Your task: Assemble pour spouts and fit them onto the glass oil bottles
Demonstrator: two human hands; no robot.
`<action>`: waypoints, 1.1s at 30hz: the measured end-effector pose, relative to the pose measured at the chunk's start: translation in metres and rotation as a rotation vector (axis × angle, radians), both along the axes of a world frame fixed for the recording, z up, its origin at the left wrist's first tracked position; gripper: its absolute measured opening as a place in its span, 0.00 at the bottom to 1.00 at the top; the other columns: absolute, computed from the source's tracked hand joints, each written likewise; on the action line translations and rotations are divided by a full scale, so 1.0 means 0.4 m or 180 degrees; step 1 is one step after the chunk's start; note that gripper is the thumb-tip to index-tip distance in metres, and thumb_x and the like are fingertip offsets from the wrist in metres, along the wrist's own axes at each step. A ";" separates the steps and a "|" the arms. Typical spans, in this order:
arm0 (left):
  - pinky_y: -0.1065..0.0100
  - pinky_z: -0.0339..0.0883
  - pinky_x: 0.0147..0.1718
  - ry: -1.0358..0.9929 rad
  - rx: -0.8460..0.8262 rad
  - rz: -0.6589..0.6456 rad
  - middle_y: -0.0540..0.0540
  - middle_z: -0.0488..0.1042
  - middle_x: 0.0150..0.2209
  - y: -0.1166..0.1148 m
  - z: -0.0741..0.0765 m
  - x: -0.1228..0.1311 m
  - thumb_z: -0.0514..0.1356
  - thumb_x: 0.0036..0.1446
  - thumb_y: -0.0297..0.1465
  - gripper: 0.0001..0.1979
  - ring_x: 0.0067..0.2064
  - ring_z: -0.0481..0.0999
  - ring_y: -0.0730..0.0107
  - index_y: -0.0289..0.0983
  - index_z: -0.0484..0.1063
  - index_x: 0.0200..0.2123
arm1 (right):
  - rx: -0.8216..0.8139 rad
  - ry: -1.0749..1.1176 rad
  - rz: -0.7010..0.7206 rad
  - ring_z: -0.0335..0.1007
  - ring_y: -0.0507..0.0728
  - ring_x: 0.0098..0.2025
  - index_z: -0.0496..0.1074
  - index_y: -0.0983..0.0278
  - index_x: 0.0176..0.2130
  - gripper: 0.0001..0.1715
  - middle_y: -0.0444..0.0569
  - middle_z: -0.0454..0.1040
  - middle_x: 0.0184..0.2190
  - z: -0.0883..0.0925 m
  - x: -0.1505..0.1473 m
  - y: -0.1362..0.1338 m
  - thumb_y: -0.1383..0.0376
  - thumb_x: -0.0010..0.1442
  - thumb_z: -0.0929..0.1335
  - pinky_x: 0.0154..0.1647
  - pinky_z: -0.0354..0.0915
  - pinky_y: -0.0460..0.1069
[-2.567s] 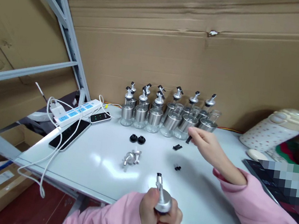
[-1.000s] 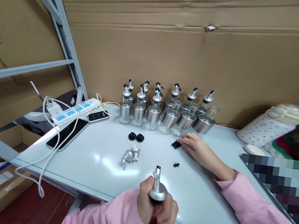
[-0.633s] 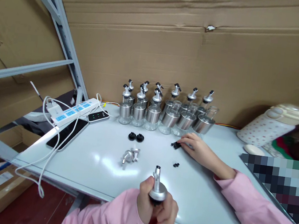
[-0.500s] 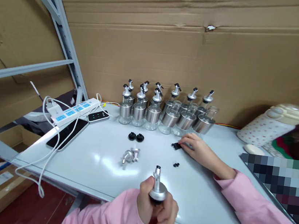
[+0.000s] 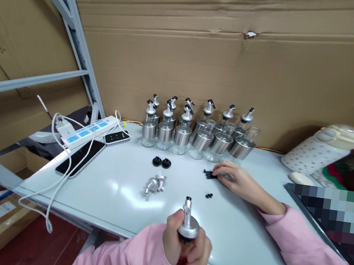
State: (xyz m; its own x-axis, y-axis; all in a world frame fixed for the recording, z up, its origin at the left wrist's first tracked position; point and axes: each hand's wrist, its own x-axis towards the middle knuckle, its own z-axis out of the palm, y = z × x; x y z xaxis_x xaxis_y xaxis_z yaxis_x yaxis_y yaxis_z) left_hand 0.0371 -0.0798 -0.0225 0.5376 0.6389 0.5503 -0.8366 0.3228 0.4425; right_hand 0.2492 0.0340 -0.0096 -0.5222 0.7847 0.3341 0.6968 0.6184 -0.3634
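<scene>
Near the table's front edge, my left hand [image 5: 188, 247] is closed around a silver bottle pourer [image 5: 189, 226], its black-tipped spout pointing up. My right hand [image 5: 238, 182] reaches farther out, its bent fingertips pinched at the edge of a little group of black plastic pieces [image 5: 210, 175]; exactly what lies between them is partly hidden. Two tiny black parts [image 5: 209, 196] lie just nearer than that hand. To the left sit two round black stoppers [image 5: 161, 162], and below them a couple of silver pourer tops [image 5: 155, 184] rest on their sides.
Glass-and-steel bottles [image 5: 182, 136] line the back, many with pourers and several at front right with bare necks. At left are a power strip [image 5: 88, 132], a phone [image 5: 80, 159] and cables. A dotted flask [image 5: 316, 151] and a white mouse [image 5: 301, 179] are at right.
My right hand has shifted slightly right and nearer at the black pieces, which show a little more. My left hand keeps hold of the bottle pourer almost unmoved. The view has tilted a little.
</scene>
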 end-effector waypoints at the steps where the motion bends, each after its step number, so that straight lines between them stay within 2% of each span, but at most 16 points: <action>1: 0.76 0.40 0.05 -0.0053 0.0042 -0.0006 0.53 0.51 0.05 0.000 0.001 0.000 0.41 0.56 0.51 0.32 0.06 0.46 0.83 0.38 0.52 0.08 | -0.0039 -0.0003 0.0027 0.69 0.58 0.39 0.72 0.62 0.32 0.13 0.51 0.72 0.36 0.000 -0.001 0.001 0.63 0.59 0.60 0.43 0.66 0.54; 3: 0.75 0.39 0.05 -0.0027 0.0055 -0.0034 0.53 0.51 0.05 0.000 -0.001 0.000 0.41 0.56 0.52 0.32 0.06 0.46 0.83 0.38 0.52 0.08 | -0.0109 -0.0050 0.0048 0.69 0.57 0.39 0.72 0.62 0.33 0.13 0.51 0.72 0.36 -0.003 0.000 0.003 0.63 0.60 0.60 0.43 0.66 0.53; 10: 0.71 0.39 0.05 0.0656 -0.0311 0.0017 0.51 0.51 0.03 -0.003 -0.020 -0.004 0.43 0.47 0.60 0.34 0.06 0.48 0.81 0.39 0.53 0.06 | -0.0032 -0.0208 -0.0100 0.68 0.57 0.37 0.72 0.63 0.32 0.12 0.52 0.71 0.35 -0.018 0.003 0.007 0.60 0.59 0.62 0.41 0.66 0.53; 17: 0.73 0.39 0.05 0.0276 -0.0092 -0.0040 0.52 0.51 0.04 0.003 0.000 -0.005 0.43 0.52 0.55 0.33 0.06 0.47 0.82 0.39 0.52 0.06 | 0.0015 -0.0221 -0.0170 0.68 0.57 0.36 0.70 0.63 0.31 0.13 0.52 0.71 0.34 -0.015 -0.014 -0.002 0.59 0.60 0.61 0.40 0.66 0.53; 23: 0.71 0.40 0.07 0.0633 -0.0271 -0.0021 0.51 0.51 0.04 0.000 -0.017 -0.008 0.44 0.48 0.58 0.33 0.07 0.48 0.81 0.39 0.53 0.06 | -0.0207 -0.0027 -0.0022 0.69 0.56 0.34 0.72 0.63 0.33 0.13 0.51 0.72 0.33 -0.004 -0.031 -0.014 0.60 0.59 0.62 0.36 0.67 0.50; 33: 0.72 0.39 0.06 0.0429 -0.0187 -0.0100 0.51 0.51 0.04 0.003 -0.014 -0.007 0.44 0.50 0.56 0.32 0.06 0.48 0.81 0.39 0.54 0.07 | -0.0147 -0.0158 0.0218 0.68 0.58 0.40 0.75 0.61 0.39 0.18 0.53 0.71 0.38 0.006 -0.047 -0.028 0.59 0.62 0.59 0.43 0.65 0.53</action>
State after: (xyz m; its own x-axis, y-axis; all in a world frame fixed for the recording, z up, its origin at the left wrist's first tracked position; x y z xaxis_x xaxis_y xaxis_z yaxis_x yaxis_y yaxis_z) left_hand 0.0341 -0.0788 -0.0282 0.6245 0.6494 0.4339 -0.7599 0.3766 0.5299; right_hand 0.2305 0.0228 -0.0071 -0.5901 0.7606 0.2708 0.6713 0.6485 -0.3588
